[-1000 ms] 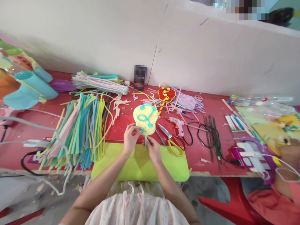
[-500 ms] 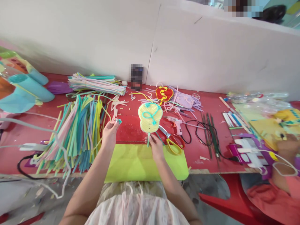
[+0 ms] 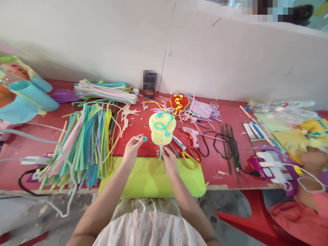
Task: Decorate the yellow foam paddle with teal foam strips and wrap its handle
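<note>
My right hand [image 3: 167, 159] grips the short green handle of a yellow pipe-cleaner fan [image 3: 161, 131], held upright over the table. Turquoise loops and small flowers decorate the fan's face. Between the thumb and fingertips of my left hand [image 3: 133, 146] is a small turquoise flower [image 3: 144, 139], a short way left of the fan and apart from it. Scissors [image 3: 188, 152] with red and yellow handles lie just right of my right hand. Beyond them rests a pink-and-white glue gun [image 3: 191, 135]. A yellow-green mat [image 3: 151, 177] lies under my forearms.
Pipe cleaners [image 3: 79, 147] pile up at left, with another bundle [image 3: 106, 92] behind. A red heart-shaped piece [image 3: 179, 102] lies at the back beside lilac stems. Black cable [image 3: 222, 147] and dark sticks [image 3: 232, 150] are at right. Another person's arm [image 3: 314, 164] rests at the far right.
My left hand has moved right and slightly down with the turquoise flower, closer to the fan. The fan in my right hand has shifted slightly left.
</note>
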Demonstrator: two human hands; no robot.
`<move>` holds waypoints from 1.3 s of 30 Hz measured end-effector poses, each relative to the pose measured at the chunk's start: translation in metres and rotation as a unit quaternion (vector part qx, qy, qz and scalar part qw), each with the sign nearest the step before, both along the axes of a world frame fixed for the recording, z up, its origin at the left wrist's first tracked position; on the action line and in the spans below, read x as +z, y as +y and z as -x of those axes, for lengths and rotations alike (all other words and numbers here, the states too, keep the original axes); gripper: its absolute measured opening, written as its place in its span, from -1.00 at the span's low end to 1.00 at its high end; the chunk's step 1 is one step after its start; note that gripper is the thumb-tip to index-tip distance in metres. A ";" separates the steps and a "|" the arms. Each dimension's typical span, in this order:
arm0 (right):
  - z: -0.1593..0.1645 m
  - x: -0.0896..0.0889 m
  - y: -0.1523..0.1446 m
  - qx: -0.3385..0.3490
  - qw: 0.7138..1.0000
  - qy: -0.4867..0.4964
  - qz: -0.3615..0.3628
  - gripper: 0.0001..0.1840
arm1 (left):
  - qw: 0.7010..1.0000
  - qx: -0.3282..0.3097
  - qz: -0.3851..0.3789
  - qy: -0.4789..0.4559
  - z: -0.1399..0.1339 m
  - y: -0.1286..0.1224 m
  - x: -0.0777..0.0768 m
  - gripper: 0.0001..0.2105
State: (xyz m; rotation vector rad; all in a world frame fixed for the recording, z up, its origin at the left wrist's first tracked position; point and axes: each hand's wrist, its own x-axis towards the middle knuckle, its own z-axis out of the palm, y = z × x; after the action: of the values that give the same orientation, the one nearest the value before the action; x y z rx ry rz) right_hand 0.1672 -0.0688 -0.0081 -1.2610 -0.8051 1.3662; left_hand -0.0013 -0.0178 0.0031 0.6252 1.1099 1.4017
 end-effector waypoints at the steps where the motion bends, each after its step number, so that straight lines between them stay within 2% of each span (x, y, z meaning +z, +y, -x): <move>1: 0.000 0.000 0.000 0.002 1.000 0.000 -0.001 -0.67 | 1.000 -0.001 0.002 0.000 -0.001 0.000 0.000 -0.73; 7: 0.001 0.002 -0.001 0.009 1.000 -0.008 -0.003 -0.67 | 1.000 -0.002 0.001 0.013 0.000 -0.001 -0.003 -0.73; 13: 0.003 0.001 0.000 0.011 1.000 -0.008 -0.004 -0.67 | 0.998 -0.018 -0.002 0.056 -0.003 -0.003 0.002 -0.73; 18: 0.003 -0.002 0.002 0.031 1.000 -0.001 -0.005 -0.68 | 0.986 -0.061 -0.052 0.144 -0.010 -0.006 0.006 -0.76; 23: 0.005 -0.001 0.002 0.048 0.999 -0.014 -0.005 -0.70 | 0.977 -0.098 -0.085 0.170 -0.018 -0.003 0.006 -0.78; 26: 0.006 0.002 0.001 0.061 0.998 -0.025 -0.010 -0.71 | 0.971 -0.097 -0.077 0.207 -0.020 0.000 0.004 -0.78; 29: 0.007 0.004 0.000 0.064 0.997 -0.032 -0.015 -0.70 | 0.964 -0.065 -0.079 0.244 -0.022 0.002 0.004 -0.76; 34: 0.009 0.002 -0.001 0.054 0.998 -0.013 -0.004 -0.69 | 0.985 0.001 -0.060 0.163 -0.025 -0.001 0.005 -0.69; 36: 0.010 0.001 -0.001 0.051 0.999 -0.017 -0.005 -0.69 | 0.990 -0.012 -0.044 0.132 -0.026 -0.004 0.003 -0.70; 39: 0.010 0.002 -0.002 0.048 0.999 -0.023 -0.006 -0.66 | 0.987 -0.069 -0.039 0.141 -0.026 -0.008 0.001 -0.71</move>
State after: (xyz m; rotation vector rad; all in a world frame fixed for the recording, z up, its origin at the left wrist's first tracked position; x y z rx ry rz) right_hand 0.1567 -0.0707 -0.0063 -1.2618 -0.9139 1.4102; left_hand 0.0248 -0.0259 0.0040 0.9630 1.2117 1.2674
